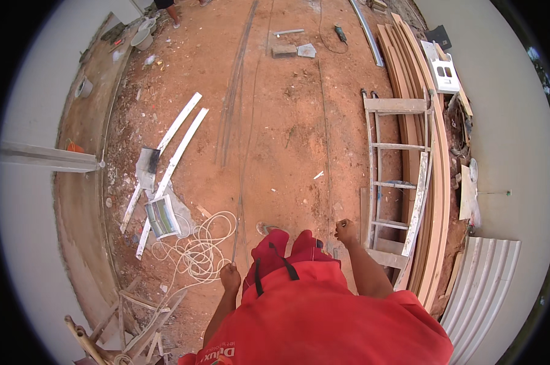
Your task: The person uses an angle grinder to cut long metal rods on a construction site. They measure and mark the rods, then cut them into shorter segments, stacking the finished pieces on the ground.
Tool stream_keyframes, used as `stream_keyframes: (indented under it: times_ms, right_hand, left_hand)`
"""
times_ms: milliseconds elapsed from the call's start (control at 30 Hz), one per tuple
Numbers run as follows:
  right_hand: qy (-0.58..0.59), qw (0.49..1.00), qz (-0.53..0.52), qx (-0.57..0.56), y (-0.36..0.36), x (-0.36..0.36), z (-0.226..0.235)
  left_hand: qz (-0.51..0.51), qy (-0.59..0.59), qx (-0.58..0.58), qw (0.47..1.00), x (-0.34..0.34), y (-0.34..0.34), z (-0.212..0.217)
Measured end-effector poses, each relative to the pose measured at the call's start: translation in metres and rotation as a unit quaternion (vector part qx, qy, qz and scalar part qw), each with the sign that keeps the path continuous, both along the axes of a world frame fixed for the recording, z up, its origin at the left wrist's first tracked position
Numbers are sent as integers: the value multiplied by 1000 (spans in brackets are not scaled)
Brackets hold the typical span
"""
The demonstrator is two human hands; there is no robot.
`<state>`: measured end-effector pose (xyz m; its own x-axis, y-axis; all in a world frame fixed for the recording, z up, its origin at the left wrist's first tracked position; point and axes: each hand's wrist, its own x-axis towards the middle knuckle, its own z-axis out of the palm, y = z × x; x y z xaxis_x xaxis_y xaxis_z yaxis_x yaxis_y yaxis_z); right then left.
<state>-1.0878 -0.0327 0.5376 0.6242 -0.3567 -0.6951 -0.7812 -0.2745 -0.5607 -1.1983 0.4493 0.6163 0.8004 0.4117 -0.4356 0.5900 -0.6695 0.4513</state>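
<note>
My left hand (pixel 230 277) hangs low beside my red trousers, its fingers curled in. A loose coil of cream cable or hose (pixel 199 252) lies on the ground just left of it. A thin dark line on the ground runs up to this hand; I cannot tell whether the hand touches it. My right hand (pixel 346 231) is out in front on the right, fingers bent and pressed together. Whatever it may hold is too small to make out. Beyond it, to the right, a paint-spattered metal ladder-like frame (pixel 399 146) lies near a stack of long timber boards (pixel 436 182).
Two white strips (pixel 180 149) lie on the reddish dirt at left, with a printed sheet (pixel 162 217) on them. Ahead are a brick (pixel 284 52) and a corded power tool (pixel 340 33). Scrap wood (pixel 129 328) lies lower left; corrugated sheeting (pixel 481 292) leans at right. Another person's leg (pixel 173 15) shows far left.
</note>
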Motion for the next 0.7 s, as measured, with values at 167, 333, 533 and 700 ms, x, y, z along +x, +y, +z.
stream_keyframes:
  times_ms: [167,333,533,700]
  right_hand:
    - [144,982,-118,-23,-56,-175,-46]
    - [148,983,-108,10,-63,-272,-60]
    - [120,985,-118,-32,-34,-385,-109]
    - [260,958,-116,-9,-10,-469,-203]
  left_hand:
    - [39,12,-89,995,-4,11,-16]
    - [31,39,-76,996,-12,-4,-14]
    - [80,104,-73,989,-18,-3,-51]
    - [68,132,-53,988,-24,-5,-73]
